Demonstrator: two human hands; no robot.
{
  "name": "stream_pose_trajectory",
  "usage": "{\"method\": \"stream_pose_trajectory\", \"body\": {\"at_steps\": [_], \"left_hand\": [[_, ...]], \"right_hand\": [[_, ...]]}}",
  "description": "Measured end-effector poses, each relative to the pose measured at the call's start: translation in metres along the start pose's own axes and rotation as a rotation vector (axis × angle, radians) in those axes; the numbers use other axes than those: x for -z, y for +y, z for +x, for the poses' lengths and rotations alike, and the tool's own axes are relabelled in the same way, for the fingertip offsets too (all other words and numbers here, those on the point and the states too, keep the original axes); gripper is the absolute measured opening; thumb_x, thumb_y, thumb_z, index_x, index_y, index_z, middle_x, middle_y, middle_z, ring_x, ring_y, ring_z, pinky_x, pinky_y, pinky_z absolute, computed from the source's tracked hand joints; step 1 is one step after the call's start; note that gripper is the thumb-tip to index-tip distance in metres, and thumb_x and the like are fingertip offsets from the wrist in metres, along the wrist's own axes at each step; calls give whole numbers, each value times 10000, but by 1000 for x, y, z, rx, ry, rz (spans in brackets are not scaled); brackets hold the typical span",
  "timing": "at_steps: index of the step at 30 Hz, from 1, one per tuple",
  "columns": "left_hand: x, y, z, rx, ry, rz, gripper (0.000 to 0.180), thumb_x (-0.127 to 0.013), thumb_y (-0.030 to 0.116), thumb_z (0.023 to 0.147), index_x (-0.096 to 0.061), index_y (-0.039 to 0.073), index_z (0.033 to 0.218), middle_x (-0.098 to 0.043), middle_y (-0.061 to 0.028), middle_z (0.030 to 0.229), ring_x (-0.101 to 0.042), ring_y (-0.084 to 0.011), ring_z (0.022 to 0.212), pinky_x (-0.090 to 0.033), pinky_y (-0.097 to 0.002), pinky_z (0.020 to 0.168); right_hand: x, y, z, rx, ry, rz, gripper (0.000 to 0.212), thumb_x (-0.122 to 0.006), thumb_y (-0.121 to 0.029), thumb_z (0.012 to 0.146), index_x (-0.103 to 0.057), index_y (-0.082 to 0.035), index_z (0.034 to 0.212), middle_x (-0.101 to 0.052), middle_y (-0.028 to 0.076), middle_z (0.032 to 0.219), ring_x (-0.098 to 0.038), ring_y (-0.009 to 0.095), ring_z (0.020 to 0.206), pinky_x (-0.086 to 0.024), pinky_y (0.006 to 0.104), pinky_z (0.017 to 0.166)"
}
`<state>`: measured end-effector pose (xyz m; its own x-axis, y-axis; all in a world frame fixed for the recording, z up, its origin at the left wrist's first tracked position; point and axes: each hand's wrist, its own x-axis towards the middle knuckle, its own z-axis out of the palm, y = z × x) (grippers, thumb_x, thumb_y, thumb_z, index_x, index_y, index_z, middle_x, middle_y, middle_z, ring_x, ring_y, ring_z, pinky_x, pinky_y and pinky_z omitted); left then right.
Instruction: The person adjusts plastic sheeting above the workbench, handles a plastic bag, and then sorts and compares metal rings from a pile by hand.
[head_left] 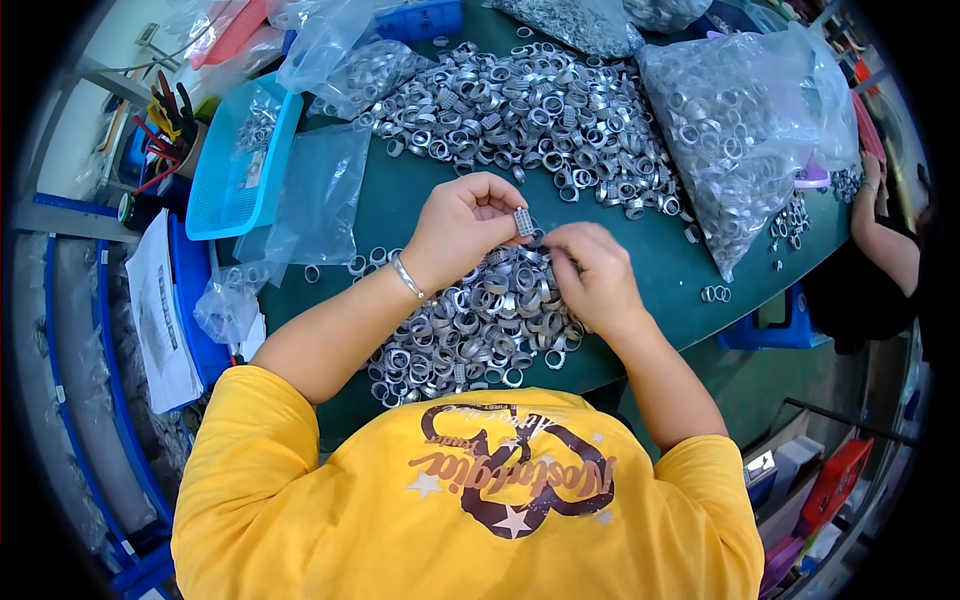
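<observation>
Though thick with rings [480,325], green tabletop [655,262]; blue stool [748,335] alongside.

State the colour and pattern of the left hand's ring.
The ring is silver-grey with a grid pattern, seen best in the head view.

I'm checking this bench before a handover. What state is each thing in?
Silver metal ring with rectangular studded face: pinched in the left hand.
Left hand: closed on that ring.
Right hand: curled; grip unclear.
Near heap of silver metal rings: loose.
Far heap of silver metal rings: loose, spread wide.
Bulging clear plastic bag: filled with rings.
Flat clear plastic bag: seemingly empty.
Light blue perforated plastic basket: open-topped, partly filled.
</observation>
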<state>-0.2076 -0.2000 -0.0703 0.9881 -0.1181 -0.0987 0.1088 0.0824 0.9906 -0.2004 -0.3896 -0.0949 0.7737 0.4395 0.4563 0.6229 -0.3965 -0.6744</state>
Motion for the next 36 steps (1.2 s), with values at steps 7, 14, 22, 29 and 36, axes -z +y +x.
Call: {"method": "stream_pose_trajectory", "body": {"at_steps": [7, 14, 22, 29, 36], "left_hand": [[-2, 4, 0, 94, 29, -88, 109, -630, -24, 787, -570, -24, 878, -623, -89, 804, -647, -149, 703, -538, -249, 646], [4, -4, -4, -76, 47, -31, 159, -580, -92, 758, -574, -12, 895, -612, -57, 806, -619, -110, 700, -527, -236, 630], [120, 68, 56, -880, 977, 805, 102, -600, 16, 781, -646, 28, 871, -630, -29, 746, -580, -80, 643, -469, -221, 587], [213, 79, 95, -446, 769, 1249, 137, -566, 51, 745, -656, 61, 849, -626, -110, 833, -597, -318, 747, -476, -400, 733], [78, 45, 69, -982, 262, 1143, 171, -611, 13, 724, -622, 56, 889, -605, -103, 864, -583, -261, 791, -476, -330, 720]], "right_hand": [[-2, 25, 30, -338, -21, -573, 197, -590, -205, 808, -633, -25, 743, -624, 165, 726, -619, 354, 674, -495, 446, 636], [-4, 25, 51, -504, -217, -698, 280, -576, -293, 810, -656, -33, 745, -649, 188, 766, -642, 358, 739, -510, 445, 684], [8, 22, 44, -550, -231, -699, 217, -563, -230, 780, -636, -26, 778, -646, 200, 788, -634, 366, 757, -501, 452, 706], [15, 34, 27, -431, 19, -442, 123, -550, -141, 777, -584, -33, 826, -633, 200, 796, -608, 386, 753, -485, 458, 685], [16, 40, 14, -359, 215, -131, 146, -578, 27, 730, -599, -6, 871, -629, 135, 837, -624, 265, 681, -504, 335, 631]]}}
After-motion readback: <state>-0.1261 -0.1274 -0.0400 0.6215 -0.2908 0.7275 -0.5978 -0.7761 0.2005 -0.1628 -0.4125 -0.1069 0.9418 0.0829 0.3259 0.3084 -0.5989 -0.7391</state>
